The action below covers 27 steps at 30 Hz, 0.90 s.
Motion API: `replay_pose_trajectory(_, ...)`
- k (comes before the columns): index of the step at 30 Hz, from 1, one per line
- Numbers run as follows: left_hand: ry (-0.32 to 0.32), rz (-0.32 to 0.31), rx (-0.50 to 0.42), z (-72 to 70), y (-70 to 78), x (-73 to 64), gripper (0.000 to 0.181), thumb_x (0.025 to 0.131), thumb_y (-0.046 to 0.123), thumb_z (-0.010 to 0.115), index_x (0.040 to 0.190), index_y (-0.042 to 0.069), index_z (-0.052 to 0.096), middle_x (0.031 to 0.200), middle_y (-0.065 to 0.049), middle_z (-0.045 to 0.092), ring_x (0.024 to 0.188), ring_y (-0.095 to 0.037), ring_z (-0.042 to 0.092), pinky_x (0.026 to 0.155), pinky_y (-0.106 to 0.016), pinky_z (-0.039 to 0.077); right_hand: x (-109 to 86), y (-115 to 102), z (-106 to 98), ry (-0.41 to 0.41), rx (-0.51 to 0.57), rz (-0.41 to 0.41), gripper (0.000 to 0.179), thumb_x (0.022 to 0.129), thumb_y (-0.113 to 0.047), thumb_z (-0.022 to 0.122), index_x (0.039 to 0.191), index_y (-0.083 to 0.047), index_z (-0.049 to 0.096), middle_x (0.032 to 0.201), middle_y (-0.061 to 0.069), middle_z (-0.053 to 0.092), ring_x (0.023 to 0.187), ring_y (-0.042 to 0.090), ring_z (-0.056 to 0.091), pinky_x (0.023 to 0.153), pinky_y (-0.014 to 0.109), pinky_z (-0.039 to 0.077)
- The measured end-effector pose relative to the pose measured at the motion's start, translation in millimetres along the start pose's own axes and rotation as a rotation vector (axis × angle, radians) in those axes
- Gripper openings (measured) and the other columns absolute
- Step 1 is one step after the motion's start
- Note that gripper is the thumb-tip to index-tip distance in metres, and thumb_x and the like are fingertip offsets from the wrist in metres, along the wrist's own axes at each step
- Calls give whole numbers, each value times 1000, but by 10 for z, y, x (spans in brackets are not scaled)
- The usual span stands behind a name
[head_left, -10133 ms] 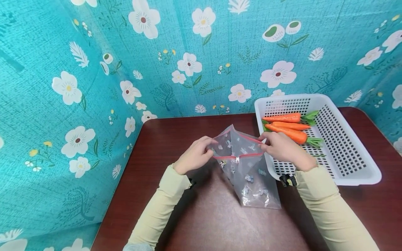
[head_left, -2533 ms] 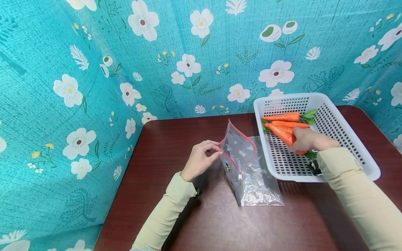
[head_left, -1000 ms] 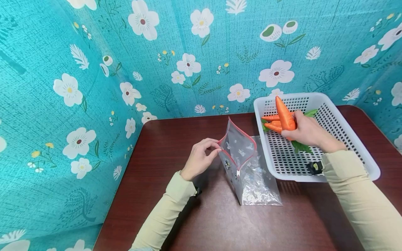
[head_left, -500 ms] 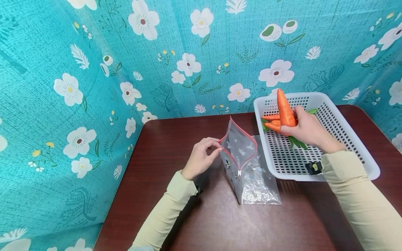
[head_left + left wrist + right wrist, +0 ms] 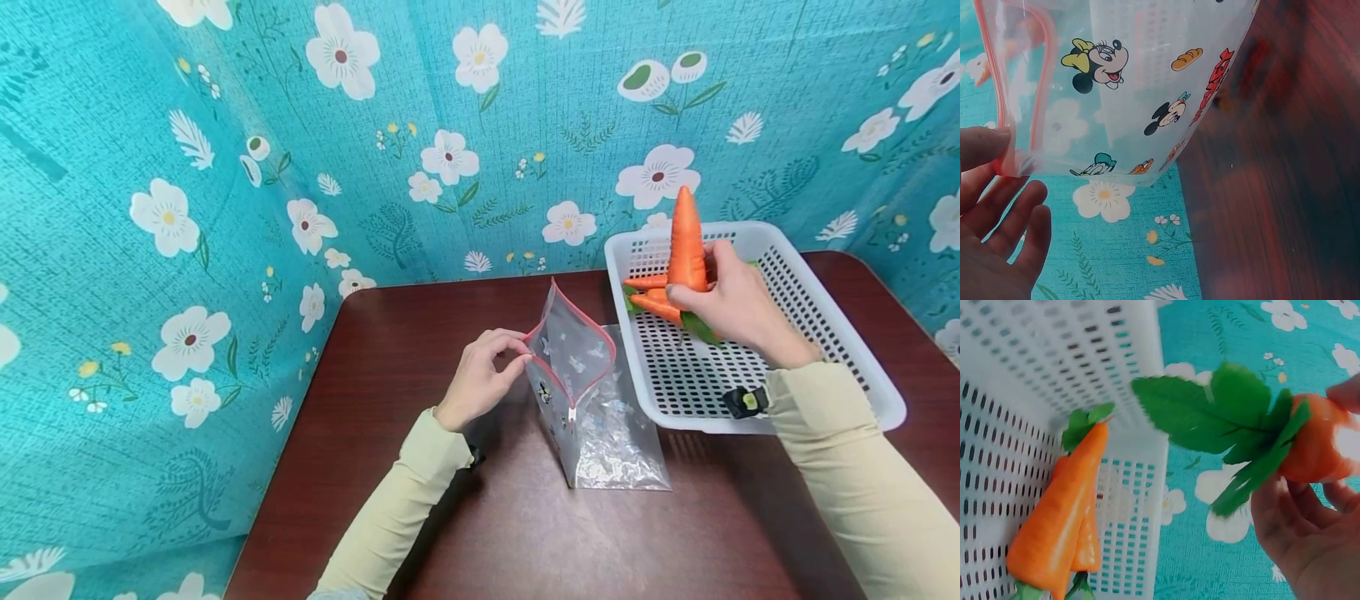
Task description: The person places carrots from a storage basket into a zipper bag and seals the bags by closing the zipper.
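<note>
My left hand (image 5: 483, 377) pinches the red-edged rim of a clear zip bag (image 5: 611, 446) at its left corner. The bag's mouth gapes and its lower part lies on the table. Cartoon prints show on its wall (image 5: 1129, 125) in the left wrist view. My right hand (image 5: 738, 304) grips an orange carrot (image 5: 686, 242) near its thick end, tip upward, above the basket. Its green leaves (image 5: 1222, 419) hang below the fingers. Other carrots (image 5: 1057, 519) lie inside the white basket (image 5: 888, 408), partly hidden by the right hand in the head view.
The perforated basket stands at the back right of the dark wooden table (image 5: 390, 342), close beside the bag. A turquoise flowered cloth (image 5: 420, 208) hangs behind the table and along its left side.
Ten seconds ago both hands held the bag's mouth. The right hand then took hold of a carrot in the basket, lifted it and turned its tip upward. The left hand has stayed on the rim.
</note>
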<state>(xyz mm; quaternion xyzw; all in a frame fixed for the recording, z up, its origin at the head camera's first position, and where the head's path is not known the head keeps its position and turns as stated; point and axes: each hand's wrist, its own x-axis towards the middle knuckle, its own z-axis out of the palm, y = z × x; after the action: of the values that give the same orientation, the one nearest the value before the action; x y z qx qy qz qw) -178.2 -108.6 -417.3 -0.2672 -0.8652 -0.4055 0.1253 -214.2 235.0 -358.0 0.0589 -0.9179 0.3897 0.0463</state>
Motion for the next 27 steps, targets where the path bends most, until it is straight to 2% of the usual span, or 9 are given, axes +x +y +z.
replay_pose_trajectory(5, 0, -1, -5, 12, -2, 2, 6, 89, 15, 70, 93, 12, 70, 114, -3, 69, 107, -17, 61, 91, -37, 51, -23, -112, -8, 53, 100, 34, 56, 92, -33, 58, 128, 0, 32, 118, 22, 51, 96, 33, 55, 66, 25, 48)
replay_pose_trajectory(12, -6, -8, -19, 15, -2, 9, 5, 89, 14, 69, 94, 12, 70, 114, -4, 68, 106, -18, 61, 90, -42, 52, -35, -211, -11, 85, 153, 33, 55, 93, -33, 59, 128, -1, 33, 118, 18, 50, 96, 25, 53, 65, 14, 44)
replay_pose_trajectory(19, -7, -10, -19, 21, -2, 17, 6, 89, 14, 69, 94, 12, 70, 114, -4, 68, 107, -17, 61, 91, -41, 52, -31, -247, 3, 127, 215, 5, 49, 93, -28, 60, 128, -4, 36, 110, 8, 50, 87, 7, 52, 66, 11, 45)
replay_pose_trajectory(27, -4, -5, -17, 25, 1, 21, 5, 89, 13, 69, 94, 12, 69, 114, -3, 68, 106, -16, 62, 81, -33, 53, -45, -321, 26, 130, 269, -18, 52, 94, -26, 58, 134, -6, 32, 112, 8, 52, 85, 3, 55, 66, 13, 48)
